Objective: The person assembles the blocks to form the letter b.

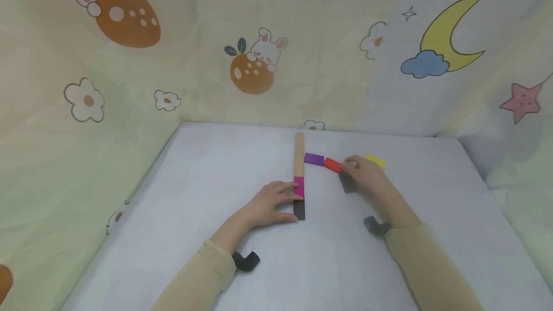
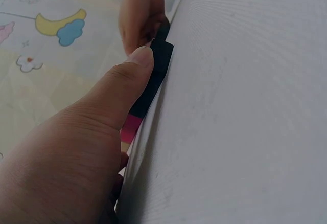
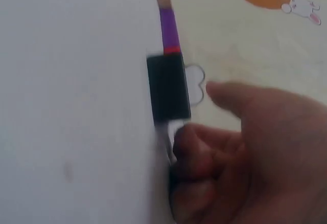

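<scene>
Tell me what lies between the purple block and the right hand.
The red block lies between the purple block and the right hand; the head view shows it.

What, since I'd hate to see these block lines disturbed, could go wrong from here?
The right hand, right by the red block, might nudge it into the purple block beside it. The left hand, touching the pink block, could skew its straight line if it shifts. The yellow block, just beyond the right hand in the head view, may get bumped.
</scene>
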`<state>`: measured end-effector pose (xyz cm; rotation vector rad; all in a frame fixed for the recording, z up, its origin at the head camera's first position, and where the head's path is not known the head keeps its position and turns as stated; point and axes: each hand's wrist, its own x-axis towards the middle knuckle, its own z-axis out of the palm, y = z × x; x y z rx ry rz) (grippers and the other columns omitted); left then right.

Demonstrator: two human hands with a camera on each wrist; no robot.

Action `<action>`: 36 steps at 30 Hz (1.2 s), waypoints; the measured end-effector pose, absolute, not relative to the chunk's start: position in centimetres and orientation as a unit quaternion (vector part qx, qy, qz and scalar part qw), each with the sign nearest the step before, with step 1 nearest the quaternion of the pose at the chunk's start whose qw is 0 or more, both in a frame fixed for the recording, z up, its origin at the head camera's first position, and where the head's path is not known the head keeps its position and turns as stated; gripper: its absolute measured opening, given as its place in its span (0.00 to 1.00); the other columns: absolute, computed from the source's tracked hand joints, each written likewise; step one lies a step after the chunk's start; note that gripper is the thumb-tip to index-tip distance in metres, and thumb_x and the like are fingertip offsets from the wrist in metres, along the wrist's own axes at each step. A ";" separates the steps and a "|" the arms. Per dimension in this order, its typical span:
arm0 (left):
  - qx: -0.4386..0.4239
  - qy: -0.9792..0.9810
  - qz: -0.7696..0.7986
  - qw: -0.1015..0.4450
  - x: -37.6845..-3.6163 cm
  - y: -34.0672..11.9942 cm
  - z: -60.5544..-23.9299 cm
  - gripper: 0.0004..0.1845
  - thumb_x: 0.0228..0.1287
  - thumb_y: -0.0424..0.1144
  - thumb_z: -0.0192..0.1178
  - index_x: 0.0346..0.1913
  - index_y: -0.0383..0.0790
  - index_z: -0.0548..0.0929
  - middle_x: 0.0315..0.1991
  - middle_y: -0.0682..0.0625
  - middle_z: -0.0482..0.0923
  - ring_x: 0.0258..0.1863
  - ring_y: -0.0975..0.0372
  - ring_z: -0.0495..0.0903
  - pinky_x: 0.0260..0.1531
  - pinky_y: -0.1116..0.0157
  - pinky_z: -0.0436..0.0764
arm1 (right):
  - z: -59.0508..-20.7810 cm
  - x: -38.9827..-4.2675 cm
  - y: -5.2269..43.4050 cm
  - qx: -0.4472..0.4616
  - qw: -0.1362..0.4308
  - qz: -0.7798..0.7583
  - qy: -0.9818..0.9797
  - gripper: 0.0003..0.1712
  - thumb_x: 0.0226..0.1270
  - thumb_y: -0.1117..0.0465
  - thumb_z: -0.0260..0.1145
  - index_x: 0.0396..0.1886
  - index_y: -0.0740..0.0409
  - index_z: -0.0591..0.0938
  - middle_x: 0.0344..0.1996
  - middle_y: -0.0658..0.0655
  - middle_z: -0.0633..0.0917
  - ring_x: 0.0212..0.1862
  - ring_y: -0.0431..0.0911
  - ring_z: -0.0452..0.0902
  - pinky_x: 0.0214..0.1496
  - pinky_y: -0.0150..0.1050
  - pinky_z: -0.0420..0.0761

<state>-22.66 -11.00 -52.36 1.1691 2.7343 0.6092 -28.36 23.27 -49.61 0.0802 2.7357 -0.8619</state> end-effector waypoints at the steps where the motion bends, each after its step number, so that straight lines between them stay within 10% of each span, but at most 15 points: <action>1: 0.384 0.900 0.202 0.053 -22.7 -11.1 -52.4 0.31 0.60 0.70 0.58 0.67 0.73 0.71 0.75 0.60 0.59 0.75 0.55 0.58 0.74 0.48 0.59 | -49.5 -28.2 23.4 0.025 0.145 -0.303 0.941 0.39 0.65 0.28 0.55 0.68 0.45 0.69 0.60 0.59 0.78 0.62 0.57 0.72 0.59 0.58 0.76; 9: 0.385 0.900 0.199 0.050 -22.6 -11.0 -52.3 0.31 0.61 0.69 0.58 0.67 0.73 0.71 0.75 0.60 0.59 0.75 0.55 0.58 0.74 0.48 0.60 | -48.4 -26.8 23.9 -0.036 0.170 -0.267 0.948 0.38 0.58 0.37 0.71 0.64 0.47 0.73 0.44 0.57 0.80 0.45 0.51 0.74 0.39 0.38 0.79; 36: 0.388 0.899 0.200 0.045 -22.6 -11.0 -52.3 0.30 0.61 0.68 0.59 0.66 0.72 0.72 0.75 0.59 0.60 0.74 0.55 0.59 0.73 0.48 0.60 | -47.8 -25.9 23.8 -0.059 0.197 -0.240 0.949 0.40 0.55 0.42 0.74 0.65 0.48 0.71 0.39 0.53 0.80 0.43 0.48 0.74 0.38 0.39 0.79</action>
